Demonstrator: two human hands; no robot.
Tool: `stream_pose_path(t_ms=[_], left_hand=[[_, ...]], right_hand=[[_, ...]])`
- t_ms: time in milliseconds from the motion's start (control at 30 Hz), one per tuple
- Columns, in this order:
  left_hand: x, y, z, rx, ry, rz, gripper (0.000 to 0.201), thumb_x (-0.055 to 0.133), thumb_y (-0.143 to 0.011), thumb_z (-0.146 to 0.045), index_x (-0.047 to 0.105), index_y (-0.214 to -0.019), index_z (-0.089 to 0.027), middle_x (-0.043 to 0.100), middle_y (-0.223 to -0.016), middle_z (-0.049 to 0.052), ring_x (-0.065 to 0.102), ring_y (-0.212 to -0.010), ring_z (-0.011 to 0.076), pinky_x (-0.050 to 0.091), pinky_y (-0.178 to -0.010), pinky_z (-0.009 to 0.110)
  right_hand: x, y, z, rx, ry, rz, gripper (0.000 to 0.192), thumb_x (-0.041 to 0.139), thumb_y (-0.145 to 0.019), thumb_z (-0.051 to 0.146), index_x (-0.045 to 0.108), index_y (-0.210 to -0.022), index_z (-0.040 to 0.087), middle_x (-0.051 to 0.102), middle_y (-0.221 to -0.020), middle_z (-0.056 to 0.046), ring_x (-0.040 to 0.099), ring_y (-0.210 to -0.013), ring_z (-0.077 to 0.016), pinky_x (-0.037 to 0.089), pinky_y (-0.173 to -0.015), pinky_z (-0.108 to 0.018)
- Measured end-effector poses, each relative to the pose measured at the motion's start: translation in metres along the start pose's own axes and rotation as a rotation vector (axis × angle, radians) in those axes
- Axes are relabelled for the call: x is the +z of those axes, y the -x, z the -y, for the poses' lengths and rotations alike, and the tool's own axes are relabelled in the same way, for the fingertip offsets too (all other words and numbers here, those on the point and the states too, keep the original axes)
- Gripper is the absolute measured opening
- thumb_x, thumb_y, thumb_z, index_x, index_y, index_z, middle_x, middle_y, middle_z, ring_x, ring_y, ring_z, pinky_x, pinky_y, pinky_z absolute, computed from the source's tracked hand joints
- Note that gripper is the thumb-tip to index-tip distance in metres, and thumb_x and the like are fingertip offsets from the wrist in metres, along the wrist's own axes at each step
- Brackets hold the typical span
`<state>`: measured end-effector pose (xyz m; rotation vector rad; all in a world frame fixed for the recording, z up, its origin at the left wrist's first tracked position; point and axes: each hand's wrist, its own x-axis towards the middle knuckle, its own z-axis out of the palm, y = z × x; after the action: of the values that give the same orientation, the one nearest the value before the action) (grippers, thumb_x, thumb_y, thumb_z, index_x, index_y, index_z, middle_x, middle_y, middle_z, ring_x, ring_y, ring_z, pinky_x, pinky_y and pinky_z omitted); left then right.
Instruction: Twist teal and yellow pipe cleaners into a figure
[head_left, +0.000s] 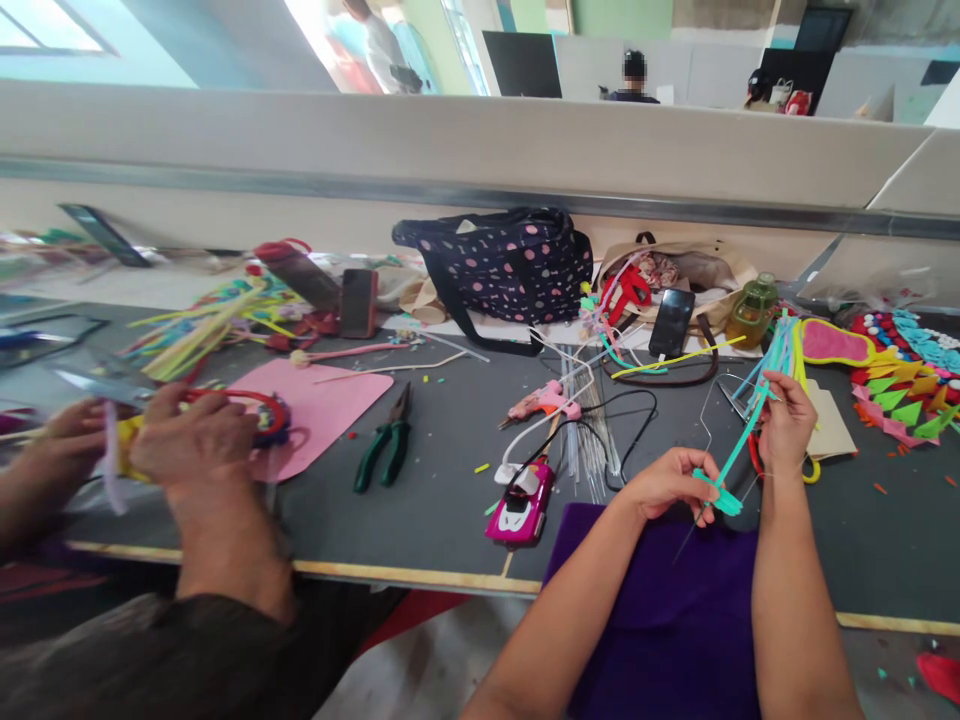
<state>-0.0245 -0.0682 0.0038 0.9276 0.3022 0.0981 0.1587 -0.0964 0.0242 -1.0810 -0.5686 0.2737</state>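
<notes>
Where the view begins, nearest the wearer, a purple cloth point(667, 600) lies over the table's front edge beneath both forearms. Left hand point(667, 485): fingers pinched closed on the lower end of a teal strip point(739, 445), at a small teal knot. Right hand point(787, 420): closed on the same strip higher up, the strip running taut and slanted between the two hands; a thin wire point(705, 425) rises just beside the left hand. Bundle of coloured strips point(780, 345): fans upward from behind the right hand.

Left of the cloth, on the grey table point(450, 440): a pink toy car point(520, 505), then a pink glue gun point(541, 402) with its black cable, and green-handled pliers point(386, 445). Pink felt sheet point(315, 400): flat, beyond the pliers.

Far left: a co-worker's two hands point(191, 435), closed about a red ring with yellow parts.

Middle distance: black phone point(670, 322), green bottle point(752, 308), felt triangles and beads point(900, 385) at right.

Rear of table: dark polka-dot bag point(502, 265) against the partition wall point(480, 140). Beyond the wall, a seated person point(634, 80), blurred.
</notes>
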Motion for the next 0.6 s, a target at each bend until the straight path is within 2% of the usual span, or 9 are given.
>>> stream_pose_path(t_ms=[133,300,500,600], left_hand=[[-0.0006,0.0005,-0.0007,0.021,0.015,-0.005,0.041,0.085,-0.056,-0.028,0.056,-0.079,-0.012,0.067,-0.059,0.005,0.064,-0.048,0.0160,0.050,-0.045,0.021],[0.0008,0.0009,-0.0018,0.018,0.009,-0.023,0.042,0.086,-0.053,-0.029,0.056,-0.077,-0.011,0.067,-0.059,0.005,0.064,-0.048,0.0160,0.049,-0.044,0.021],[0.0013,0.0013,-0.0024,0.015,-0.005,-0.036,0.043,0.087,-0.052,-0.030,0.056,-0.077,-0.012,0.067,-0.058,0.004,0.064,-0.048,0.0159,0.049,-0.044,0.021],[0.0011,0.0014,-0.0022,0.017,-0.005,-0.030,0.043,0.087,-0.052,-0.030,0.056,-0.077,-0.012,0.067,-0.059,0.005,0.064,-0.049,0.0160,0.049,-0.045,0.022]], right_hand=[[0.0001,0.0026,-0.0020,-0.072,0.100,-0.011,0.022,0.066,-0.068,0.024,0.072,-0.089,0.022,0.065,-0.079,0.000,0.048,-0.053,-0.0069,0.035,-0.045,-0.019],[-0.0019,0.0032,-0.0019,-0.074,0.161,-0.036,0.023,0.066,-0.067,0.024,0.071,-0.089,0.024,0.066,-0.088,-0.001,0.058,-0.071,-0.0142,0.045,-0.055,-0.023],[-0.0005,0.0032,0.0034,-0.219,0.276,-0.043,0.020,0.063,-0.071,0.022,0.073,-0.088,0.024,0.064,-0.088,-0.002,0.059,-0.083,-0.0173,0.049,-0.073,-0.030],[0.0001,0.0040,0.0057,-0.277,0.314,-0.032,0.020,0.062,-0.073,0.021,0.074,-0.089,0.024,0.062,-0.088,-0.002,0.058,-0.085,-0.0172,0.048,-0.075,-0.030]])
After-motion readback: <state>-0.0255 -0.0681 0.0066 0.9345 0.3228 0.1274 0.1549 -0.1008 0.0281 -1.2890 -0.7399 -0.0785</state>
